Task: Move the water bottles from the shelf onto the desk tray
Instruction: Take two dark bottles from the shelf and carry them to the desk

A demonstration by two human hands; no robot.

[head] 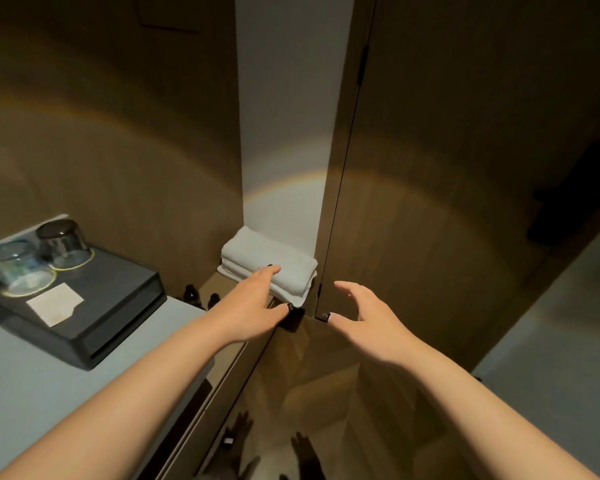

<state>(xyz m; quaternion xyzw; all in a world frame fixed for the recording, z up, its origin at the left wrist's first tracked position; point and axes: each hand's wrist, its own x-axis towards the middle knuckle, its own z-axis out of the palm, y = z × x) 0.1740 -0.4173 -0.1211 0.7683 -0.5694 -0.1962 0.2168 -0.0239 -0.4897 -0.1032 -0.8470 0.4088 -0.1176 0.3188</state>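
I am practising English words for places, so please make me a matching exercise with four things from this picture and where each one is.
Things:
1. folded white towels
2. upturned glasses
3. dark bottle tops
4. white card

Places:
A. standing at the back of the black tray
B. lying flat on the tray, in front of the glasses
C. on the shelf, under the fingers of the left hand
D. low down, between the desk edge and the towels

Pairs: 1-C, 2-A, 3-D, 4-B

One head-worn wide-angle view looks forward and steeply down from close above, desk tray (pixel 73 306) at nine o'clock, folded towels (pixel 269 263) at twelve.
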